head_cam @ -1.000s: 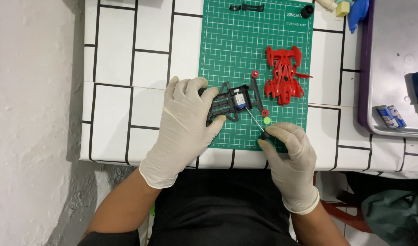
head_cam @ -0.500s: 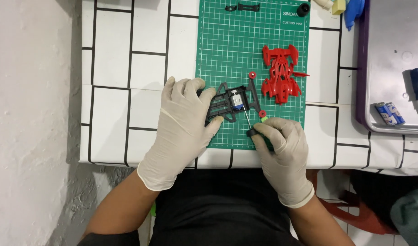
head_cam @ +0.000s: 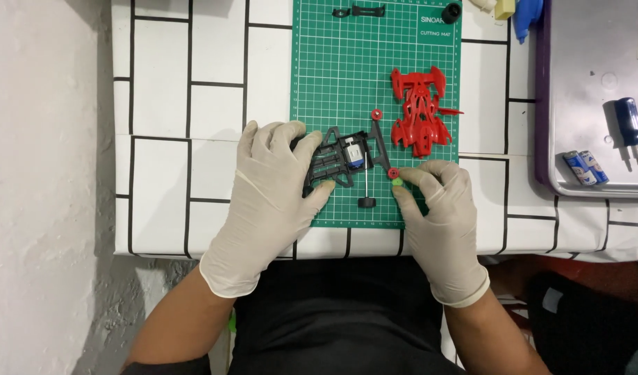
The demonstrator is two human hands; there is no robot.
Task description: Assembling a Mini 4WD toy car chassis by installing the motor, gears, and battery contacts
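Observation:
My left hand [head_cam: 274, 187], in a white glove, presses down on a black toy-car chassis [head_cam: 340, 160] with a small motor, lying on the green cutting mat [head_cam: 333, 76]. A black arm with red rollers [head_cam: 394, 173] at its ends sticks out from the chassis to the right. My gloved right hand [head_cam: 440, 215] pinches a small green part [head_cam: 398, 182] just below the lower red roller. A thin metal rod with a black end [head_cam: 366, 201] lies on the mat between my hands.
A red car body shell [head_cam: 421, 114] lies on the mat to the upper right. Small black parts [head_cam: 364, 10] sit at the mat's top edge. On the right, a metal tray [head_cam: 583, 69] holds two batteries [head_cam: 586, 167] and a blue-handled screwdriver [head_cam: 631, 128].
My right hand let go of the screwdriver it was driving into the chassis and moved its fingertips to the small green part. The left hand stayed on the chassis.

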